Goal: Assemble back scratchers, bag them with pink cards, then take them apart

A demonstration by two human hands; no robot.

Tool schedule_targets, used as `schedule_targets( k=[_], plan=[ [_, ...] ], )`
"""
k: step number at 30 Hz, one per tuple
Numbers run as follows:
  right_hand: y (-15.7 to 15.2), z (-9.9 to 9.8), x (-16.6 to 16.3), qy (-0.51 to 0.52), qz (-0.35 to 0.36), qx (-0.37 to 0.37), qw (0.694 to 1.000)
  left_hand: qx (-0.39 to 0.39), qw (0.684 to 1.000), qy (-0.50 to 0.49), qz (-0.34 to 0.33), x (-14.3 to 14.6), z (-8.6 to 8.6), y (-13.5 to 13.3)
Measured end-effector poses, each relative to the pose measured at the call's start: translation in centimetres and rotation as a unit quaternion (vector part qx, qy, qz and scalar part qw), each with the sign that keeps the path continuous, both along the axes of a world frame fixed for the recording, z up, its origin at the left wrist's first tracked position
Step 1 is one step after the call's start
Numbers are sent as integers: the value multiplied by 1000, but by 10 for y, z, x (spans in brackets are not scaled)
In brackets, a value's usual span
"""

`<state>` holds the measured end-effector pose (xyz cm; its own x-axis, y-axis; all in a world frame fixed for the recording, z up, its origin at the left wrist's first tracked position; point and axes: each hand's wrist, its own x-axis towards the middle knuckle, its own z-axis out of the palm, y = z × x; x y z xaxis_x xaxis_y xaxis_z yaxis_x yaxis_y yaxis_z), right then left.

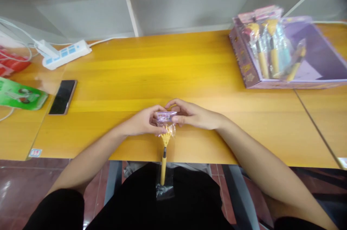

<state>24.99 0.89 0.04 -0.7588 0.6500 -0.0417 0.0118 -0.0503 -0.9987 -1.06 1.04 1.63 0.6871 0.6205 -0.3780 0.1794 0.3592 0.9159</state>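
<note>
Tabletop (173,63), yellow wood; packaged pen (164,161) at edge; white shelving (130,2) behind.

One wrapped pen (164,149) at six o'clock; one phone (63,97) at nine; one power strip (66,54) at ten; one purple box (245,62) at two.

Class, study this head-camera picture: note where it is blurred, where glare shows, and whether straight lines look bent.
Head view: the box at the right is smeared by blur, while the left hand, right hand and the packet they pinch are fairly sharp; a pale sheen crosses the table; the floor glints at lower left; the shelf posts splay outward, a wide-lens look.
</note>
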Motion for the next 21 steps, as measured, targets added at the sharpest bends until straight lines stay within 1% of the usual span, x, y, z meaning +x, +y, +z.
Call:
schedule_targets(
  k=[2, 4, 5, 6, 8, 10, 13, 16, 18, 20, 21],
  plan=[
    [1, -2, -2, 30, -6, -8, 999, 28, 992, -39, 113, -1, 1, 6],
    [3, -3, -5, 29, 6, 8, 1000, 58, 965, -83, 240, -2, 0, 13],
    [3, -4, -7, 14, 12, 27, 999, 71, 948, -103, 293, -3, 0, 16],
    [4, -5, -9, -5, 9, 49, 999, 81, 932, -121, 331, -4, 0, 19],
    [6, -6, -11, -43, -25, 100, 994, 91, 911, -148, 374, -5, 0, 24],
    [8, -8, -10, -79, -88, 159, 980, 93, 897, -165, 399, -5, 0, 26],
    [14, -10, -6, -130, -167, 226, 951, 79, 891, -170, 414, -5, 1, 26],
    [18, -10, 1, -163, -228, 264, 923, 66, 905, -163, 387, -5, 0, 24],
    [22, -6, 7, -182, -274, 293, 898, 64, 919, -148, 360, -6, 0, 22],
    [27, 6, 18, -204, -326, 324, 865, 63, 929, -128, 341, -6, 1, 19],
    [30, 15, 27, -219, -356, 340, 843, 59, 933, -118, 334, -5, 1, 18]
  ],
)
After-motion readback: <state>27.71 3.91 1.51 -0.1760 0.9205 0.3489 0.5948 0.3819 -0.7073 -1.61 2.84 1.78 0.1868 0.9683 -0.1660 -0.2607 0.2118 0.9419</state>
